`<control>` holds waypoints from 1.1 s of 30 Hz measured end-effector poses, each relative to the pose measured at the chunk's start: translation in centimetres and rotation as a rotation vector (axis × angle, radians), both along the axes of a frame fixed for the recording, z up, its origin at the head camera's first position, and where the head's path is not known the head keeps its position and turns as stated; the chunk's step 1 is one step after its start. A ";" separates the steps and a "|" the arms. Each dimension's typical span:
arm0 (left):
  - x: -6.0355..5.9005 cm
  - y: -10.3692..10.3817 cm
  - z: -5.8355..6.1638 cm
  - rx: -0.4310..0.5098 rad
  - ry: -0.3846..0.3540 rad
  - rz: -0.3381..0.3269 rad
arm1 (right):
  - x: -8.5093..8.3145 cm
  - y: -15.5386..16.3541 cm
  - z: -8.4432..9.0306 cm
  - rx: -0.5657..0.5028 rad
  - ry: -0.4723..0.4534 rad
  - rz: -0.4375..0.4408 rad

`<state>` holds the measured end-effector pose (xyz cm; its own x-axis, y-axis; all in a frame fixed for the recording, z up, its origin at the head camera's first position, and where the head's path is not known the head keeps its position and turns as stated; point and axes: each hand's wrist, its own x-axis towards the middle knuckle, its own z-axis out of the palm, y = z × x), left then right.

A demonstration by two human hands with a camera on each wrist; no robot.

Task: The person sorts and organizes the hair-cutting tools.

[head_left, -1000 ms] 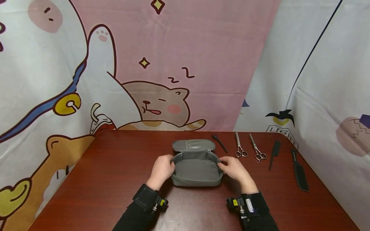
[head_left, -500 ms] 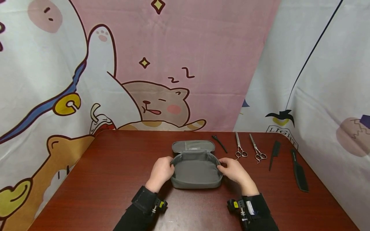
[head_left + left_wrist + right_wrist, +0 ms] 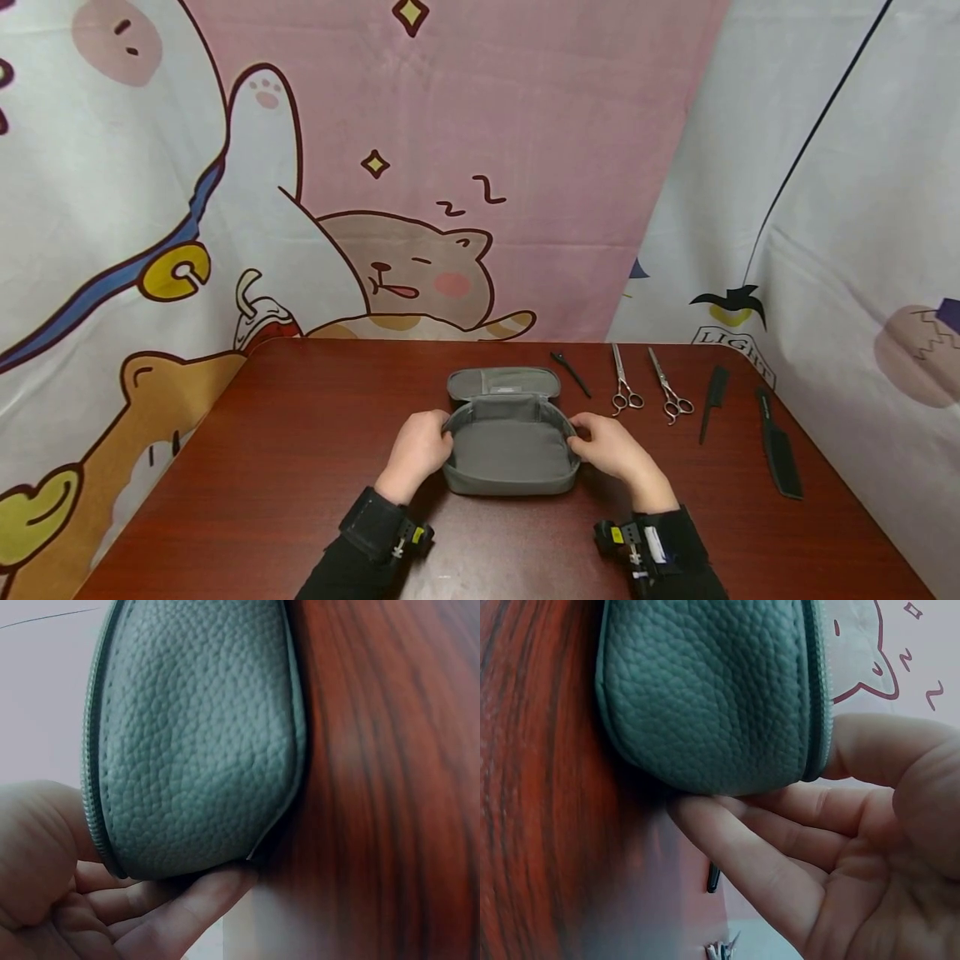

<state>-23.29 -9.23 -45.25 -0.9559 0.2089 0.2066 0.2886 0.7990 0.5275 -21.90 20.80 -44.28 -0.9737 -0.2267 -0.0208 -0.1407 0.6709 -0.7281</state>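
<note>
Head view: an open grey zip case (image 3: 510, 446) sits near the middle of the dark red surface (image 3: 285, 467), its lid (image 3: 504, 382) folded back on the far side. The left hand (image 3: 417, 448) grips the case's left end and the right hand (image 3: 611, 446) grips its right end, so the hands are apart with the case between them. In the left wrist view the thumb lies over the zip edge and the fingers (image 3: 187, 904) curl under the pebbled wall (image 3: 199, 735); the right wrist view shows the same hold mirrored, fingers (image 3: 757, 859) below the case (image 3: 712, 690).

Probable faults from this position:

- Soft walls. Uneven squeeze from either hand could buckle the rim and narrow the opening.
- Loose lid. It is held by nothing visible and could flop forward over the opening if the case is tilted or jerked.
- Sliding. A pull stronger on one side could skew the case on the smooth surface.
- Nearby tools. A black clip (image 3: 570, 372), two scissors (image 3: 622, 387) (image 3: 670, 393) and two combs (image 3: 713, 402) (image 3: 778, 446) lie to the right. A wide sweep of the right hand or sleeve could knock them; the scissor points are exposed.

The case interior appears empty, though its near corners are hidden.
</note>
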 end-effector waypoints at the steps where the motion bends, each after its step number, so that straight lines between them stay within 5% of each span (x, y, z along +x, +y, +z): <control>1: 0.0 0.0 0.0 -0.002 0.003 -0.005 | 0.0 0.0 0.0 0.000 0.000 0.002; 15: 0.3 0.0 0.0 0.021 0.006 -0.033 | -0.2 1.2 1.2 0.119 0.040 0.058; 33: 0.3 0.1 0.0 0.016 -0.025 -0.024 | -3.6 4.6 2.6 0.245 0.134 -0.109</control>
